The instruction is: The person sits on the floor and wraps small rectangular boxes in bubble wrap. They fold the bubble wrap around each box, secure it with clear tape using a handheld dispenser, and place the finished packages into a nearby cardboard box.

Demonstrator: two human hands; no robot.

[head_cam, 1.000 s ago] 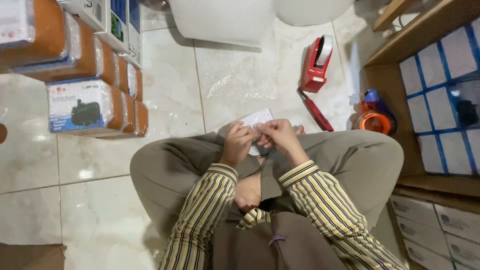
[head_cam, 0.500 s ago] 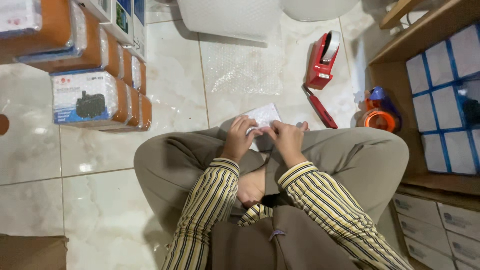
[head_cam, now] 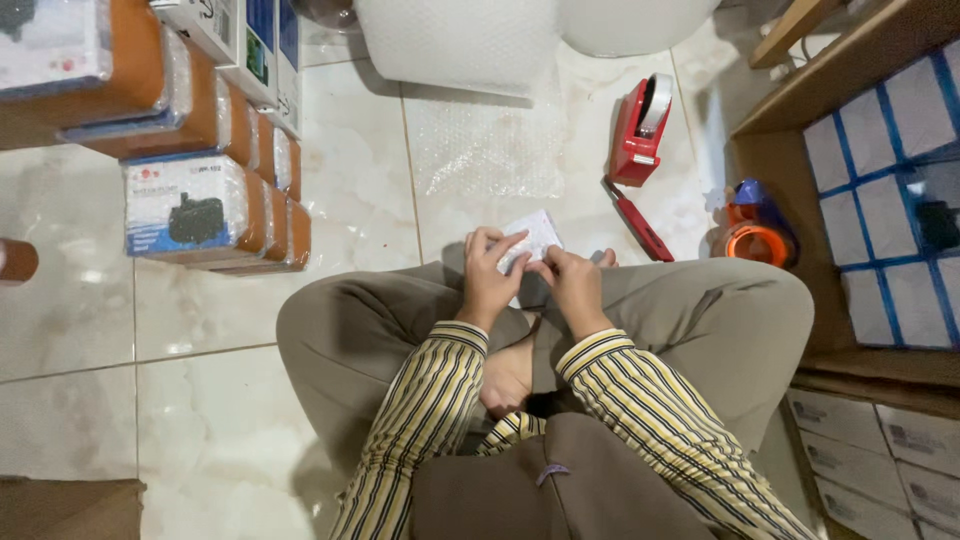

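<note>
You have a red tape dispenser (head_cam: pixel 640 130) on the tiled floor (head_cam: pixel 200 400) ahead, a bubble-wrap roll (head_cam: pixel 455 40) beyond it. Wrapped orange boxes (head_cam: pixel 200 205) stack at the floor's left edge.

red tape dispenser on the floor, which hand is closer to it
Right. The right hand holds the small white packet just below and left of the red tape dispenser; the left hand grips the packet's other side, farther from it.
</note>
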